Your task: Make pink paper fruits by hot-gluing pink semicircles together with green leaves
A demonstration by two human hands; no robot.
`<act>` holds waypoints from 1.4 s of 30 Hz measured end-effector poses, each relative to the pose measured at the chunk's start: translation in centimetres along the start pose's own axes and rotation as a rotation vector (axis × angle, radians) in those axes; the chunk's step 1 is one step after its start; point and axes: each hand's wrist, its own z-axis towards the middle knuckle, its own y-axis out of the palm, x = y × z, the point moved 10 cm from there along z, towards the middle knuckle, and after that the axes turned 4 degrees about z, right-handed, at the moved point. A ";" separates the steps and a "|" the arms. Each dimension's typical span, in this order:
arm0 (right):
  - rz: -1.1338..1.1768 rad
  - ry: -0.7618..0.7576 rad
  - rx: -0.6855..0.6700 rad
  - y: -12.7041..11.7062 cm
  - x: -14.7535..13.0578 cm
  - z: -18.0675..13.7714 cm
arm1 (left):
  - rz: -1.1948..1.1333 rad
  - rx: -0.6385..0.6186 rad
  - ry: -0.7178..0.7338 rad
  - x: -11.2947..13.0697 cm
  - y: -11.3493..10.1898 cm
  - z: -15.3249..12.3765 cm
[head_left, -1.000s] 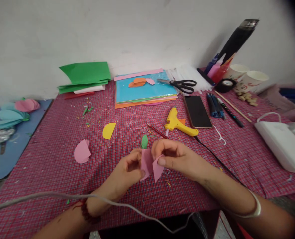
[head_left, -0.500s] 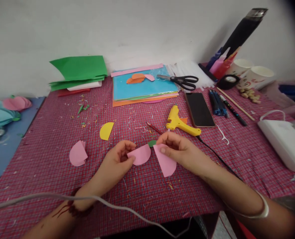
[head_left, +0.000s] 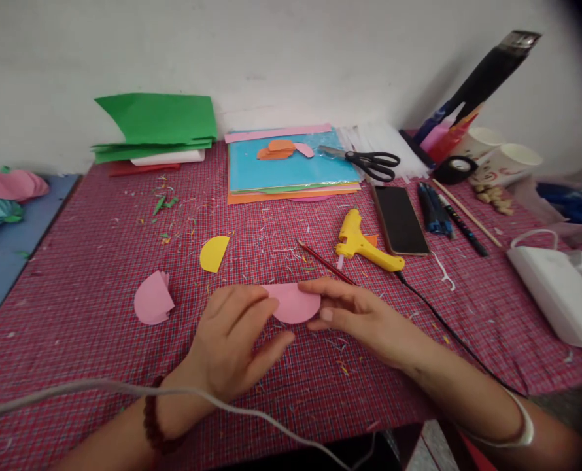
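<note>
A pink paper half-circle [head_left: 295, 304] lies between my two hands, straight edge away from me and curve toward me. My left hand [head_left: 232, 343] has its fingers stretched over the paper's left end, with the thumb spread apart below. At the right end, my right hand [head_left: 364, 320] holds the paper, index finger along the top edge and thumb near the curve. Whether one layer or two are there I cannot tell. More pink half-circles [head_left: 152, 299] lie in a small stack to the left. A yellow half-circle [head_left: 214, 254] is beyond my left hand.
A yellow glue gun [head_left: 367, 243] with a black cord and a dark red pencil [head_left: 323, 259] lie beyond my right hand. Behind are a phone [head_left: 401, 219], black scissors [head_left: 376, 163] and coloured paper sheets [head_left: 291, 173]. A pale cable [head_left: 197, 392] crosses in front of my left forearm.
The two pink pieces, held apart before, are now brought together as one shape between my hands. My left thumb has come off the paper. The small green piece is out of sight.
</note>
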 end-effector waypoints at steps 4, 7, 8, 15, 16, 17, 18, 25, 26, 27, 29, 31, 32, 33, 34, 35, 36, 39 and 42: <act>-0.026 0.023 -0.056 1.0 0.4 -0.5 | 0.145 -0.066 0.157 1.8 1.5 -0.4; -0.237 -0.007 -0.112 1.2 -0.6 -1.0 | 0.174 -0.098 0.177 1.4 2.3 -0.4; -0.356 -0.049 -0.077 0.7 -1.5 -1.0 | 0.180 -0.116 0.165 1.0 2.5 -0.3; -1.038 -0.389 0.052 0.2 -6.7 1.2 | 0.176 -0.393 0.108 -0.3 5.1 -1.0; -1.089 -0.399 0.001 0.8 -6.4 1.8 | 0.179 -0.406 0.106 -0.3 5.2 -1.1; -1.131 -0.399 -0.043 1.3 -6.0 2.5 | 0.178 -0.407 0.103 -0.4 5.1 -1.1; -1.158 -0.397 -0.072 1.8 -5.6 3.0 | 0.175 -0.395 0.097 -0.6 4.8 -1.0; -1.106 -0.282 -0.135 3.9 -3.7 2.8 | 0.219 0.035 -0.014 -2.4 -1.6 -0.2; -1.091 -0.265 -0.154 4.2 -3.4 2.3 | 0.189 0.075 0.009 -2.2 -1.9 -0.3; -1.079 -0.248 -0.185 4.6 -3.2 1.8 | 0.149 0.081 0.040 -1.9 -1.8 -0.4; -1.075 -0.243 -0.251 4.8 -3.1 0.6 | 0.081 0.012 0.111 -1.3 -0.5 -0.7; -1.131 -0.316 -0.189 3.3 -4.3 -0.4 | 0.061 -0.127 0.187 -0.5 1.5 -1.2; -1.185 -0.381 -0.079 1.8 -5.6 -0.8 | 0.071 -0.203 0.228 -0.1 2.5 -1.5; -1.267 -0.453 0.099 -0.3 -7.2 -1.2 | 0.091 -0.273 0.266 0.4 3.3 -1.9; -1.378 -0.477 0.253 -2.4 -8.3 -1.6 | 0.119 -0.332 0.296 0.7 3.9 -2.3; -1.507 -0.483 0.378 -4.3 -9.1 -1.8 | 0.148 -0.371 0.316 1.1 4.3 -2.6; -1.624 -0.452 0.445 -5.9 -9.2 -1.6 | 0.178 -0.389 0.323 1.4 4.3 -2.7; -1.821 -0.321 0.461 -9.2 -8.1 0.0 | 0.233 -0.366 0.291 1.9 3.9 -2.5; -1.876 -0.312 0.500 -10.1 -7.5 0.8 | 0.226 -0.307 0.266 2.2 3.3 -2.4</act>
